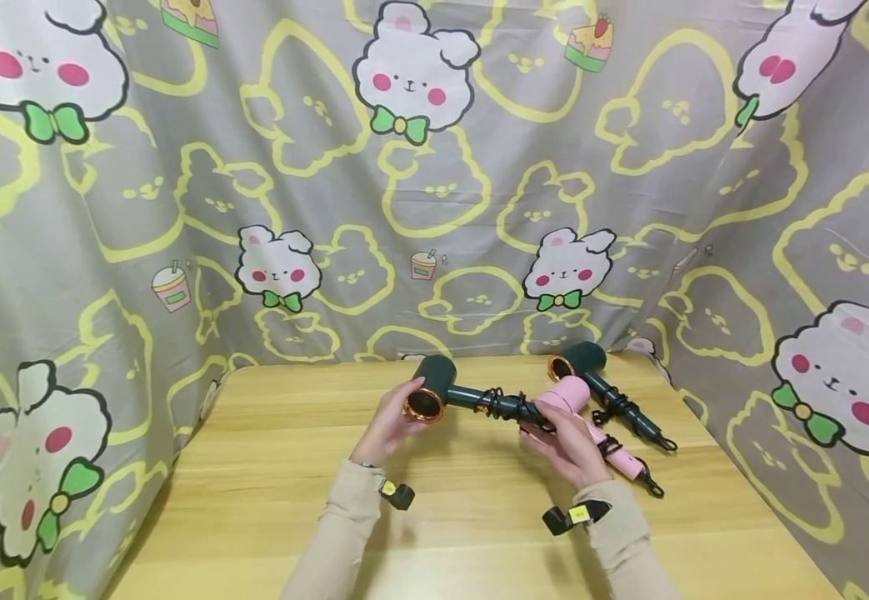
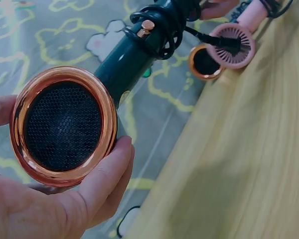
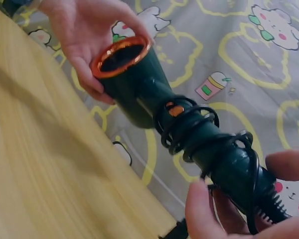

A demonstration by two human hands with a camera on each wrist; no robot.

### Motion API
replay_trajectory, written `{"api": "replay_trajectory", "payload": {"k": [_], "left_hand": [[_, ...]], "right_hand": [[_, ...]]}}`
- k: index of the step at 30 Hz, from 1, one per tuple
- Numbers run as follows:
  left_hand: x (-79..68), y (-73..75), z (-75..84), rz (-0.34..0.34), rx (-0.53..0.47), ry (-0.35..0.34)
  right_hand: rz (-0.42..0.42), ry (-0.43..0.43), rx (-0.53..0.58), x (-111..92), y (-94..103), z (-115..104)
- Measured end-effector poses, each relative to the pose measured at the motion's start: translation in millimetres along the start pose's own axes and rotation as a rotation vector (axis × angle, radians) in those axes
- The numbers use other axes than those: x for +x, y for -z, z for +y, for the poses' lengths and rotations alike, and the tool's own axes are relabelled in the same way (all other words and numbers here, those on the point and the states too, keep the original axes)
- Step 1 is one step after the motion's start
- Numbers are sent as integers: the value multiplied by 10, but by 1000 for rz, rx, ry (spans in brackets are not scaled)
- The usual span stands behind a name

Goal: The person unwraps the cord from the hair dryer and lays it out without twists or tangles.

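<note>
Left hand (image 1: 392,427) spread wide round the barrel (image 3: 129,94) of a dark green hair dryer (image 1: 468,397), thumb and fingers on opposite sides; right hand (image 1: 572,443) holds the handle's right end more narrowly, between thumb and fingers. Dryer is up over the far half of the table (image 1: 254,483), barrel left, handle to the right. Barrel short, cylindrical, smooth dark green; shiny copper-coloured ring (image 2: 21,134) round its near end, black honeycomb mesh (image 2: 62,127) inside. Handle slim, round, glossy, with a copper-coloured button (image 3: 175,109); black cord (image 1: 491,402) looped loosely round it. Pink hair dryer (image 1: 567,393) lies on the table just right, partly behind the right hand; slotted round end visible in the left wrist view. Second green hair dryer (image 1: 588,358) just beyond, far right, same copper rim, handle toward near right; cannot tell whether these two touch. Table pale yellow, wood-grained. Grey fabric curtain (image 1: 464,200) behind and both sides: white rabbits, green bows, yellow outlines. Beige sleeves (image 1: 350,504), black wrist cameras (image 1: 402,497).
</note>
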State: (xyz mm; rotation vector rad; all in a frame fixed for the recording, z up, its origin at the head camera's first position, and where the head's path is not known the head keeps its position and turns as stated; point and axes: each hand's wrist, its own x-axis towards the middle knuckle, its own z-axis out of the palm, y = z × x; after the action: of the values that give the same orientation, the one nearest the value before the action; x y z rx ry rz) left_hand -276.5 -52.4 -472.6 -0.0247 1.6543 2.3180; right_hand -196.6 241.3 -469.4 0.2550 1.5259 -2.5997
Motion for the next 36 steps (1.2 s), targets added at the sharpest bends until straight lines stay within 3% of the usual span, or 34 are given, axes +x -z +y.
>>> {"api": "replay_trajectory", "payload": {"k": [11,24,36], "left_hand": [[-163,273,154,-15,1,-71],[-356,652,280,30,139,-117],[-433,847,382,-73,326,-115]], "right_hand": [[-164,-24,-7,287,-198,4],[-163,-24,69,467,-487,130],[-246,13,101,532,-575,212]]}}
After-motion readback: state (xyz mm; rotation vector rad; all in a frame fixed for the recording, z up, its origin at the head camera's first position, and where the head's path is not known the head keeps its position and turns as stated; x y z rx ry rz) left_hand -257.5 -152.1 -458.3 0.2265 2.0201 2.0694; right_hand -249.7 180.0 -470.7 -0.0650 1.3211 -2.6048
